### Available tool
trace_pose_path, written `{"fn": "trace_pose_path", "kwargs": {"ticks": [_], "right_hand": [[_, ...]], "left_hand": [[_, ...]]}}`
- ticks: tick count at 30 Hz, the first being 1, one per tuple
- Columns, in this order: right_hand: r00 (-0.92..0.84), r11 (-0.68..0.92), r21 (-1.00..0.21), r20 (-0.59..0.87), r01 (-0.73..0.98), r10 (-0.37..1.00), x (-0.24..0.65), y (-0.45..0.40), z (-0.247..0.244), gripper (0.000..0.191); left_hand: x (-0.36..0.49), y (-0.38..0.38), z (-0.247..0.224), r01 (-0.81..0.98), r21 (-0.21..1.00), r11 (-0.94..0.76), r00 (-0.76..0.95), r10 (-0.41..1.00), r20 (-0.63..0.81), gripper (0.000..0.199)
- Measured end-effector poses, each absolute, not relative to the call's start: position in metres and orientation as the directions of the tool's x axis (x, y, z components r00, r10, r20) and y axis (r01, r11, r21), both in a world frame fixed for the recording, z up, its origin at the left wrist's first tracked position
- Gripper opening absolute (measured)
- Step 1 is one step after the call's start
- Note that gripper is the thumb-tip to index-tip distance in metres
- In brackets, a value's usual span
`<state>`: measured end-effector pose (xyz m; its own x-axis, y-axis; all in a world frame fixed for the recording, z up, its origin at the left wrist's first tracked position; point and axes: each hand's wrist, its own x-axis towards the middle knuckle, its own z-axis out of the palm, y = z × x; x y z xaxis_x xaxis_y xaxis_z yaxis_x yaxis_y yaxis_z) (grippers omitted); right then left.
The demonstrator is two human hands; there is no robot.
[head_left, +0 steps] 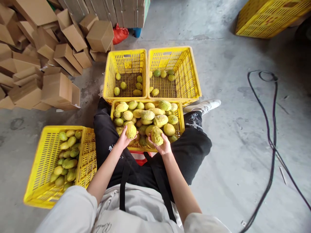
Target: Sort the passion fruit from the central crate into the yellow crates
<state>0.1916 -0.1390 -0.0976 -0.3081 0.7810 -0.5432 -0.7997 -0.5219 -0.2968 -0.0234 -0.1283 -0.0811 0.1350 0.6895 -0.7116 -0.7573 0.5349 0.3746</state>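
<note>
My left hand (124, 139) is closed around a round, yellow, lemon-like fruit (131, 131). A larger, bumpy, yellow-green lemon-like fruit (157, 135) rests in my right hand (164, 145), the fingers wrapped about its underside. Both are held over the near side of a yellow crate (181, 121) between my legs. That crate is heaped with similar fruits (160, 120), some smooth and round, others long and knobbly. Just beyond it stand two more yellow crates, the left one (125, 51) and the right one (195, 72), each with several fruits on its slatted bottom.
Another yellow crate (36, 165) with many fruits stands by my left leg. Cardboard boxes (58, 87) lie piled at the far left, near a red bag (120, 34). A black cable (272, 161) runs along the floor at right. Another yellow crate (269, 19) is at the far right.
</note>
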Motion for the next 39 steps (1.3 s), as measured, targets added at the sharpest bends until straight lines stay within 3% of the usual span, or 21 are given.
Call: {"fn": "trace_pose_path", "kwargs": {"ticks": [10,15,20,31,39], "right_hand": [[-0.359,-0.568,-0.355,-0.504,-0.743,0.785,0.188,-0.137,-0.097,0.024],[-0.325,-0.556,-0.351,-0.537,-0.754,0.779,0.189,-0.136,-0.094,0.028],[-0.370,-0.525,-0.313,-0.439,-0.791,0.819,0.188,-0.136,-0.086,0.036],[-0.321,-0.527,-0.338,-0.506,-0.780,0.800,0.189,-0.138,-0.093,0.031],[-0.300,-0.551,-0.389,-0.543,-0.738,0.785,0.185,-0.136,-0.096,0.026]], "left_hand": [[-0.020,-0.129,-0.082,-0.669,0.416,0.615,0.184,0.680,-0.710,0.042],[-0.022,-0.129,-0.078,-0.712,0.324,0.624,0.241,0.649,-0.722,0.040],[-0.022,-0.131,-0.078,-0.736,0.282,0.616,0.278,0.654,-0.704,0.036],[-0.024,-0.134,-0.086,-0.696,0.387,0.605,0.175,0.665,-0.726,0.031],[-0.019,-0.135,-0.093,-0.623,0.453,0.637,0.213,0.696,-0.686,0.031]]}}
